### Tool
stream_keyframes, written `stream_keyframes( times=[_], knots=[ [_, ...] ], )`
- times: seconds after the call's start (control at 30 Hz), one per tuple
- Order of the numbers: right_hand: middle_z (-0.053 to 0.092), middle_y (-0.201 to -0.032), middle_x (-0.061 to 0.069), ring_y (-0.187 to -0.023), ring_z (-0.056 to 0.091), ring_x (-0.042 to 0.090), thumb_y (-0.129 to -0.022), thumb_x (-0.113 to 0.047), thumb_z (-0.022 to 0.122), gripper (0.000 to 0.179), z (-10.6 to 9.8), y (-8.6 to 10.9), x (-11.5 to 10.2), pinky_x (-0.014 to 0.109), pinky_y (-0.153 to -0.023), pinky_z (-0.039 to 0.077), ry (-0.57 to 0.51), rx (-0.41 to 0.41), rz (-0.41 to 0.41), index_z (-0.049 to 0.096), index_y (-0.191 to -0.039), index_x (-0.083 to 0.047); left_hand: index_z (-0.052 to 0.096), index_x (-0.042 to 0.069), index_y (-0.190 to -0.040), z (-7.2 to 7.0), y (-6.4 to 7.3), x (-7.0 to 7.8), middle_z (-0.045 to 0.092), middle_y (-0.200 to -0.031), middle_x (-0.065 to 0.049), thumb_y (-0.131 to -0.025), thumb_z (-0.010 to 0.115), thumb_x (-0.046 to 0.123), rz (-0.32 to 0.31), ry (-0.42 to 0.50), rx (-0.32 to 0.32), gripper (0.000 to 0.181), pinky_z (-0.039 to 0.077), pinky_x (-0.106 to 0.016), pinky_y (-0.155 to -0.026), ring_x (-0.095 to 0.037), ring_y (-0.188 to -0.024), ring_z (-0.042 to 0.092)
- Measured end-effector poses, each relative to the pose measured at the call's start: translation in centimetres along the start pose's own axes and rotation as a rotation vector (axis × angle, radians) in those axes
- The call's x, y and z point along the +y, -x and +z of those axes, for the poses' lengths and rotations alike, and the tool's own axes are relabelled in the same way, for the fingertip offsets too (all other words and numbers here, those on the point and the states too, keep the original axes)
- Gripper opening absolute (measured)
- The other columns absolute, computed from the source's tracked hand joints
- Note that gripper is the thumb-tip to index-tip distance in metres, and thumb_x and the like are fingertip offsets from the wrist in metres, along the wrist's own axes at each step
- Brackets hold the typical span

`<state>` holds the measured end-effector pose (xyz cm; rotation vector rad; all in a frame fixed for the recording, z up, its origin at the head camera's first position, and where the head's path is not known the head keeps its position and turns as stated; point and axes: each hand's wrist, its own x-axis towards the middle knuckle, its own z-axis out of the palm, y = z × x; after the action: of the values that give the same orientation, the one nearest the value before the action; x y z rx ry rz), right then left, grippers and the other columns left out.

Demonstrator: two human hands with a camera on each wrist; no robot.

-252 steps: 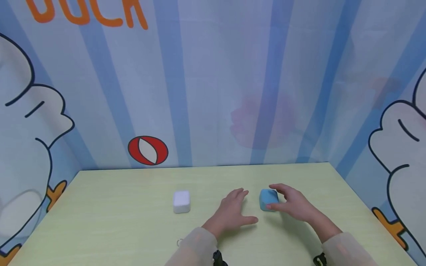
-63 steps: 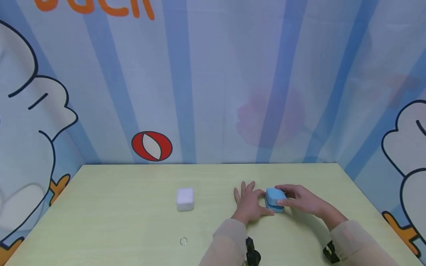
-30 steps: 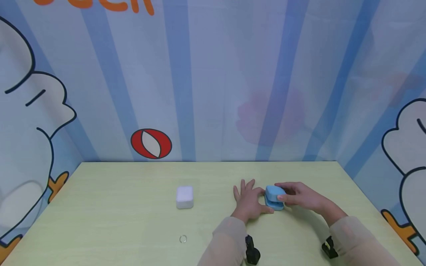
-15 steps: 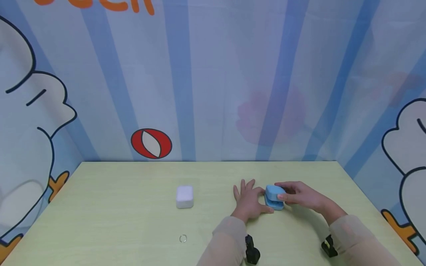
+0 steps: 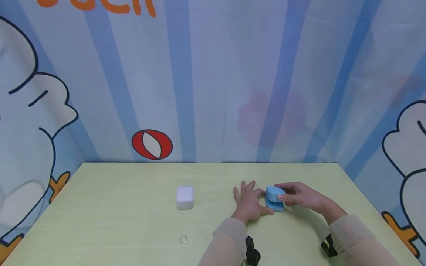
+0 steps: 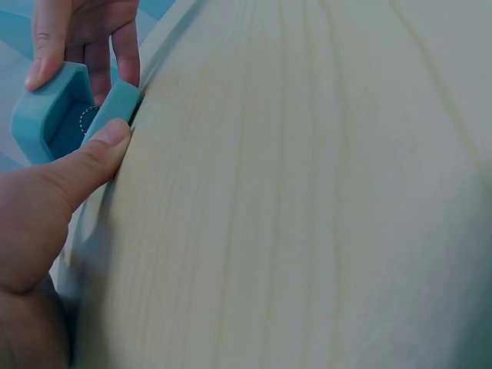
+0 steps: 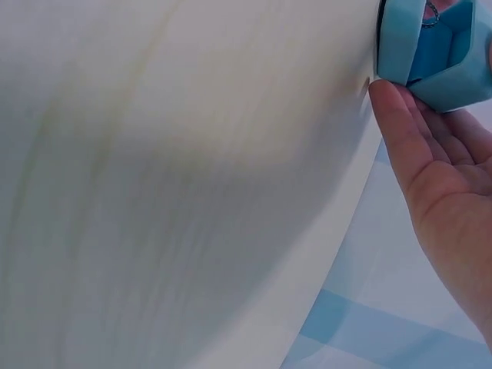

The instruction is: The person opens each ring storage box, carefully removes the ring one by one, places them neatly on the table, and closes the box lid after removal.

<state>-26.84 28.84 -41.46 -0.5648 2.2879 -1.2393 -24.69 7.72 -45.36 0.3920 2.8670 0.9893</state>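
The head view looks forward and down from above the near side, far enough back to take in the left hand (image 5: pixel 247 208), right hand (image 5: pixel 301 195), table (image 5: pixel 126 207) and wall (image 5: pixel 213 92). The left wrist view is close and tilted, the box (image 5: pixel 274 192) at its upper left; the right wrist view, also close and tilted, has the box at its upper right. Both wrist views share the box's inside and the right hand's fingers

A lilac box (image 5: pixel 185 198) and a ring (image 5: pixel 183 242) lie on a table (image 5: pixel 126 210) before a striped backdrop (image 5: pixel 209 85).
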Motion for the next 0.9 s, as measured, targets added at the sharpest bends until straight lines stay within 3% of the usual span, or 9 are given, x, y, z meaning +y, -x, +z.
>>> stream_keyframes(
  times=[0.9],
  knots=[
    [0.038,-0.143,0.031,-0.125,0.049,0.036,-0.098,-0.026,0.051,0.060,-0.56,-0.33,0.12,0.049,-0.097,0.047,-0.038,-0.041,0.023,0.030,-0.143,0.008,0.065,0.022,-0.117,0.22,0.04,-0.10,0.032,-0.152,-0.005,-0.070,0.079,0.047,0.000,0.013,0.013,0.054,0.003,-0.059,-0.115,-0.036,-0.146,0.012]
  ],
)
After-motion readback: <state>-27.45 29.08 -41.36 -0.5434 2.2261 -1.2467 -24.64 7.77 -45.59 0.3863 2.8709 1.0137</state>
